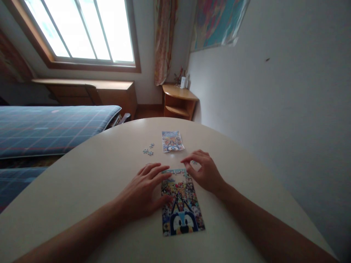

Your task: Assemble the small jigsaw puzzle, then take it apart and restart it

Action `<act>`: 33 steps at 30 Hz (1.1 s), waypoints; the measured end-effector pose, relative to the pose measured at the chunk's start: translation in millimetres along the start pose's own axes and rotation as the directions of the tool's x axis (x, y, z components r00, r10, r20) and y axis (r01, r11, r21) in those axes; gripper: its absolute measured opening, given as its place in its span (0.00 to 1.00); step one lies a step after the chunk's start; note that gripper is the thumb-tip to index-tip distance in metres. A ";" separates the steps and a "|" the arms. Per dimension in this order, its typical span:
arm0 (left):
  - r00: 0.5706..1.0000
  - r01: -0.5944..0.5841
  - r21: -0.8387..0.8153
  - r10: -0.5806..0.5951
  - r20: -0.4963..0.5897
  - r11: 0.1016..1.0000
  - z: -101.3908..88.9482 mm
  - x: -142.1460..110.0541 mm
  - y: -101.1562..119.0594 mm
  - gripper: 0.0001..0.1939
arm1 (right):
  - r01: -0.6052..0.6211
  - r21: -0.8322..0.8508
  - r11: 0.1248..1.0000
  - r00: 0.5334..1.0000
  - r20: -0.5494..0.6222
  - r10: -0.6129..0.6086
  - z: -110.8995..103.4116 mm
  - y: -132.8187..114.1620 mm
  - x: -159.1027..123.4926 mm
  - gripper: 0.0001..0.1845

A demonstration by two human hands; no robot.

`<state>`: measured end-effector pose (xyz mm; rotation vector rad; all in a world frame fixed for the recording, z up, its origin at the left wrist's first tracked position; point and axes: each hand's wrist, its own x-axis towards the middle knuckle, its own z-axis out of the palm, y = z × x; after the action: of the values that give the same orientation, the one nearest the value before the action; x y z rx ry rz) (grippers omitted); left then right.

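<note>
A jigsaw puzzle (182,204) with a blue cartoon dog's face lies on the table, mostly assembled, with a pale gap near its top. My left hand (146,186) rests spread over the puzzle's left edge, fingers apart. Just above the top right corner is my right hand (204,170), thumb and forefinger pinched together; whatever is between the tips is too small to make out. A loose puzzle piece (194,162) shows beside the right fingers. Several more loose pieces (148,151) lie farther off to the left. Beyond the puzzle sits a printed picture sheet (172,141) with the same dog.
The round white table (115,153) curves away before me. A bed with a blue plaid cover (55,128) stands to the left, and a white wall (274,120) runs along the right. Behind the table are a corner shelf (179,93) and a window (82,33).
</note>
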<state>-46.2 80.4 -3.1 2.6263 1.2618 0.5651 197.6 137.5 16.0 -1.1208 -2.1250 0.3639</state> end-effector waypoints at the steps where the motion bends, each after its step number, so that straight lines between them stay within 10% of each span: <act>1: 1.000 -0.021 0.009 0.021 -0.005 1.000 -1.4 0.0 0.1 0.26 | -0.019 -0.045 0.999 0.999 -0.052 0.016 -4.6 9.8 3.3 0.08; 6: 0.993 -0.119 0.027 0.120 -0.015 0.992 -6.5 1.0 -0.6 0.17 | -0.254 -0.083 0.964 0.950 -0.209 0.232 -19.8 58.8 13.8 0.11; 10: 0.992 -0.122 0.023 0.123 -0.017 0.992 -5.0 1.6 -0.2 0.17 | -0.329 -0.042 0.944 0.944 -0.057 0.326 -23.1 74.7 13.8 0.12; 21: 0.981 0.098 0.096 -0.080 -0.177 0.991 -17.4 0.6 -36.7 0.09 | -0.066 0.000 0.998 0.979 0.196 0.064 -32.6 79.6 9.9 0.07; 33: 0.969 0.133 0.104 -0.107 -0.223 0.986 -11.5 3.9 -32.5 0.12 | -0.141 0.083 0.987 0.930 0.353 0.103 -35.6 79.8 18.0 0.09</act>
<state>-71.9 103.7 -1.8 2.6155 1.5513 0.7972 264.1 196.3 7.3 -1.1997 -2.3096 0.7770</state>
